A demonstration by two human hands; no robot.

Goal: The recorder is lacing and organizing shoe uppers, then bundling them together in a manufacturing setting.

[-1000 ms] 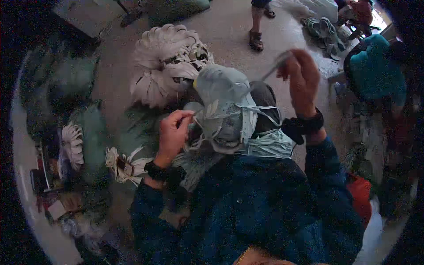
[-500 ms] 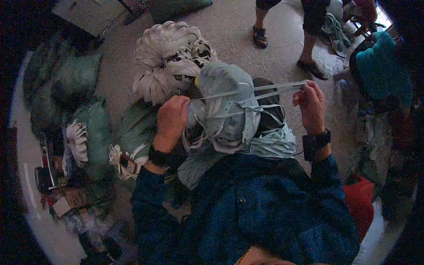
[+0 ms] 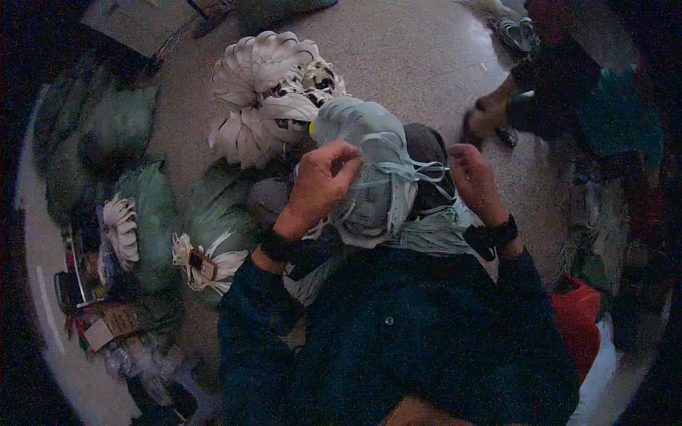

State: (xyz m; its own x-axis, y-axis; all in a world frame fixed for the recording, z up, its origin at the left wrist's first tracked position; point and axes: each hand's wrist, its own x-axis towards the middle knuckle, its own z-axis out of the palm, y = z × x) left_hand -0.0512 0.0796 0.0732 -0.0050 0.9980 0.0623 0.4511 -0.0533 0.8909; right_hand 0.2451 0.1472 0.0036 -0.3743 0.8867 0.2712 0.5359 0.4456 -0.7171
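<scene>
A stack of pale grey-green shoe uppers point(image 3: 359, 121) rests on my lap, the nearest one with its lacing side up. Pale shoelaces point(image 3: 406, 169) cross it and loop out to the right. Over the upper's left side, my left hand point(image 3: 323, 183) is closed, thumb and forefinger pinched together; whatever lies between them is too small to make out. My right hand point(image 3: 479, 183) is raised to the right of the lace loops, its fingers curled in and slightly blurred. Whether a lace is in it cannot be made out. Below the loops lies a bundle of pale laces point(image 3: 440, 231).
Beyond the stack, fanned cream shoe uppers point(image 3: 266, 92) lie in a heap. Green sacks point(image 3: 145, 234) stand at the left, near a cardboard box point(image 3: 114, 323). Another person's legs point(image 3: 522, 103) are at the far right, and a red item point(image 3: 577, 319) is beside my right arm.
The lace stretched between my hands is no longer taut across the upper. My left hand has moved right over the upper, my right hand slightly left and down. The other person's legs shifted right.
</scene>
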